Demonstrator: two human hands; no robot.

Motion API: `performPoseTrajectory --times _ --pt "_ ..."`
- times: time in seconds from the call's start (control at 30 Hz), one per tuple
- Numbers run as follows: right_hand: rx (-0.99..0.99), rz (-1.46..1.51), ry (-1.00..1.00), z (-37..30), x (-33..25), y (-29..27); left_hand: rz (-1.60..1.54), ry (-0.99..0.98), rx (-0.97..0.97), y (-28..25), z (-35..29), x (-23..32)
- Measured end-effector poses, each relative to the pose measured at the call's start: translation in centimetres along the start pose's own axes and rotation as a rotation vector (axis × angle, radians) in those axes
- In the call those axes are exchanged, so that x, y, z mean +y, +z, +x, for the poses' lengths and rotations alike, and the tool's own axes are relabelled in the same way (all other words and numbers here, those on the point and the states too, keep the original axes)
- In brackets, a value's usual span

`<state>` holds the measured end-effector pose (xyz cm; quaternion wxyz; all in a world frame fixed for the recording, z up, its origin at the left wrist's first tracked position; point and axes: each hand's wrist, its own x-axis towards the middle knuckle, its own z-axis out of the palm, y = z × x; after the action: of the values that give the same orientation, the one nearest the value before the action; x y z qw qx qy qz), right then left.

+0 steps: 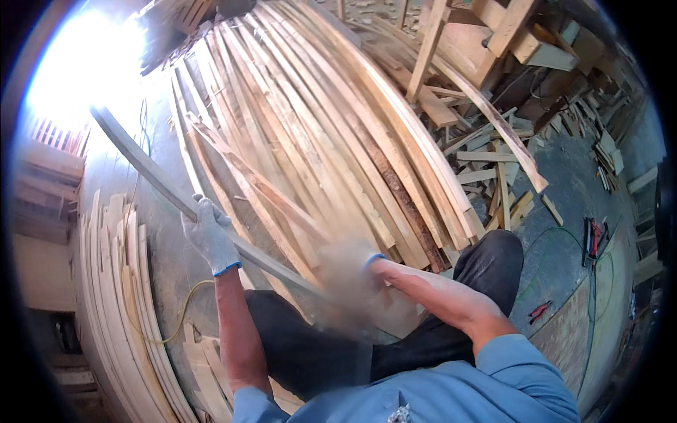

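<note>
My left hand, in a pale work glove with a blue cuff, is closed around a long, narrow wooden strip that looks greyish. From the bright upper left, the strip slants down past my left knee toward my right hand. That hand wears a similar glove and is smeared by motion, so its fingers cannot be made out. Whether it touches the strip is unclear. Just beyond both hands, many long wooden boards lie side by side on the floor, and one board crosses them at an angle.
A stack of thin boards lies at left, with a yellow cord beside it. Wood offcuts are heaped at right under a wooden frame. Red-handled pliers and other tools lie on the right-hand floor.
</note>
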<state>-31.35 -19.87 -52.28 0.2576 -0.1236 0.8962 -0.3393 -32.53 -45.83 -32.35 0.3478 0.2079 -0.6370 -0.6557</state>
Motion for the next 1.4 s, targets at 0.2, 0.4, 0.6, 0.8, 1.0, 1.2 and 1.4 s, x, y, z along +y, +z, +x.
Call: performPoseTrajectory --times 0.2,0.4,0.6,0.8,1.0,1.2,1.4 --pt "0.285 -0.344 -0.265 -7.5 -1.9 -20.9 0.032 0.000 -0.013 1.5 0.4 -0.3" --pt "0.607 -0.369 0.013 -23.8 12.4 -33.1 -0.045 0.000 -0.050 1.8 1.6 -2.4" --pt "1.018 0.213 0.602 -33.7 24.0 -22.8 -0.009 -0.021 -0.067 4.0 2.6 -3.9" --pt "1.112 0.383 1.012 -54.5 33.7 -14.7 0.044 -0.002 -0.042 3.1 4.6 -7.4" --pt "1.047 -0.053 1.242 -65.6 28.6 -8.3 0.106 -0.020 0.020 3.8 4.7 -8.1" --pt "1.093 -0.140 1.415 -71.5 39.3 -4.6 0.104 -0.053 0.051 4.2 5.4 -7.4" --pt "0.480 -1.235 0.748 -82.2 45.0 -3.9 0.105 -0.083 0.141 0.6 5.5 -10.5"
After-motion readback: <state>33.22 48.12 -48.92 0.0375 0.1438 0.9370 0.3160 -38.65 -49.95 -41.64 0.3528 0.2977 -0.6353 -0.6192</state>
